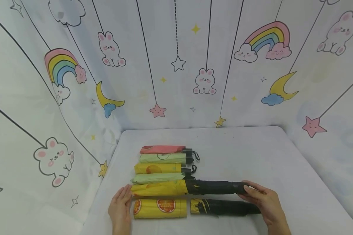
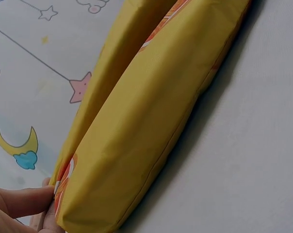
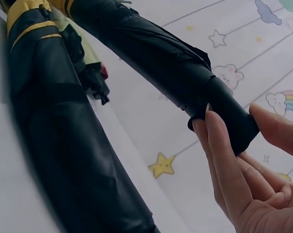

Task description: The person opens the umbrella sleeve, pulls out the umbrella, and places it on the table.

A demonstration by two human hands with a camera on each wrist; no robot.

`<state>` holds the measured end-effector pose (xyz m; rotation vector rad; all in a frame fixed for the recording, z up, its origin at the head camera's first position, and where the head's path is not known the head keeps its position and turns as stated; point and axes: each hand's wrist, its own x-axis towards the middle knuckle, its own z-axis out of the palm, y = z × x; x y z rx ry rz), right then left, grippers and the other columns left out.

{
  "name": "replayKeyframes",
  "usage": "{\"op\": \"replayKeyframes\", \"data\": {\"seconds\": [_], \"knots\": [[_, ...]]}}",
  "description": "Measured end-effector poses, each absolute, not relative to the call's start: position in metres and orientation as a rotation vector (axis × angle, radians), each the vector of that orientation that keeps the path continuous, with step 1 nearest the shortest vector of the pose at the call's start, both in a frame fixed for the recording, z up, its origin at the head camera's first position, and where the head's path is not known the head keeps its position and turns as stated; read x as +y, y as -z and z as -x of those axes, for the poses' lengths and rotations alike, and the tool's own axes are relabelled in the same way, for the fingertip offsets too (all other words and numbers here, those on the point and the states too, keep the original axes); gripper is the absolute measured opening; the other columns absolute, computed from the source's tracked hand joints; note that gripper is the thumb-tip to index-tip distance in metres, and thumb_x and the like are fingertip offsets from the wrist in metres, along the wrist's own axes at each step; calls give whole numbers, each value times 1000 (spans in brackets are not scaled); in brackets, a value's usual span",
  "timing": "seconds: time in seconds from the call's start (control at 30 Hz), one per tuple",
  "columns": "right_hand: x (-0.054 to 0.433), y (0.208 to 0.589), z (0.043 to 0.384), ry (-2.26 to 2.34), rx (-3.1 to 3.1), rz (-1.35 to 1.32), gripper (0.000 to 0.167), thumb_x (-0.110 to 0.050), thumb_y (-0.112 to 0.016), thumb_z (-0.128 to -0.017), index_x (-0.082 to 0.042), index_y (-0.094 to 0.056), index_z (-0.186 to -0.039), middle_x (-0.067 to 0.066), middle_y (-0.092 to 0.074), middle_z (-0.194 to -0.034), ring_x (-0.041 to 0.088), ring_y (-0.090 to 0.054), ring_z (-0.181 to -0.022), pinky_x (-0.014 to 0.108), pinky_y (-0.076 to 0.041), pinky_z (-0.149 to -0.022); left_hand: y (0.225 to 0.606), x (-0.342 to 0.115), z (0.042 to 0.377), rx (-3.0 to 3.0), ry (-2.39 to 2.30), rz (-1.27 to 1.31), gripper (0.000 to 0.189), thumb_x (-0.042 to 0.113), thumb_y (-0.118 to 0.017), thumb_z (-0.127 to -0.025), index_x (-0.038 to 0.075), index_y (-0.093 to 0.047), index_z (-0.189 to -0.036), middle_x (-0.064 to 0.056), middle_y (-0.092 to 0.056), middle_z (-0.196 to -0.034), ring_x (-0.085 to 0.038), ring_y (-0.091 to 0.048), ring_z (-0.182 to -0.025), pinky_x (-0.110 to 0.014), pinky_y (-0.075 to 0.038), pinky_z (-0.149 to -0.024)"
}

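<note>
Both hands are on a long folded umbrella [image 1: 211, 187], yellow with orange prints on its left half and black on its right. My left hand [image 1: 120, 204] pinches the yellow end, its fingertips [image 2: 35, 200] at the tip in the left wrist view. The black handle [image 3: 226, 114] at the other end is gripped between thumb and fingers of my right hand [image 1: 266, 200]. Nearer to me lies a yellow cover [image 1: 160, 209] with orange-slice prints. To its right is a black folded umbrella [image 1: 229, 207] with yellow stripes, partly hidden by my right hand.
Behind the held umbrella lie several folded umbrellas in a stack of rows: a red one [image 1: 162, 149], a light green one [image 1: 162, 158], a yellow one [image 1: 161, 168] and another green one [image 1: 158, 178]. They rest on a white table [image 1: 238, 150] before a cartoon-print cloth [image 1: 182, 91].
</note>
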<state>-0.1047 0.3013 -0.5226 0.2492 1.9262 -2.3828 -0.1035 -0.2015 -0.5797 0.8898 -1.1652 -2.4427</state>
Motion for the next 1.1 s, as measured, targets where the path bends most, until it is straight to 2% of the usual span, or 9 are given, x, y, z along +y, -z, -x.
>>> {"op": "replayKeyframes", "data": {"seconds": [0.13, 0.37, 0.63, 1.1], "knots": [[306, 522, 105, 2410, 1907, -254, 21, 3, -70, -97, 6, -76, -116, 6, -80, -106, 30, -78, -88, 43, -64, -84, 581, -204, 104, -1204, 2423, -903, 68, -9, -65, -98, -3, -34, -158, 11, -76, -108, -4, -71, -109, -24, -55, -101], [313, 523, 105, 2395, 1899, -281, 19, 1, -70, -98, 5, -77, -115, 4, -80, -107, 30, -78, -89, 44, -64, -83, 582, -207, 102, -1213, 2433, -908, 69, -8, -64, -99, -1, -32, -160, 11, -74, -112, -3, -70, -111, -24, -53, -103], [324, 522, 104, 2440, 1853, -258, 18, 3, -67, -99, 0, -80, -111, 3, -79, -108, 28, -78, -89, 43, -64, -84, 582, -211, 100, -1198, 2453, -884, 69, -11, -63, -98, -4, -30, -159, 11, -76, -105, -4, -71, -108, -25, -52, -104], [337, 527, 107, 2414, 1853, -246, 19, 3, -65, -100, 2, -78, -114, 3, -79, -109, 28, -78, -90, 39, -64, -84, 585, -211, 101, -1220, 2451, -885, 69, -10, -62, -99, -4, -29, -159, 12, -75, -104, -3, -70, -109, -24, -52, -104]]}}
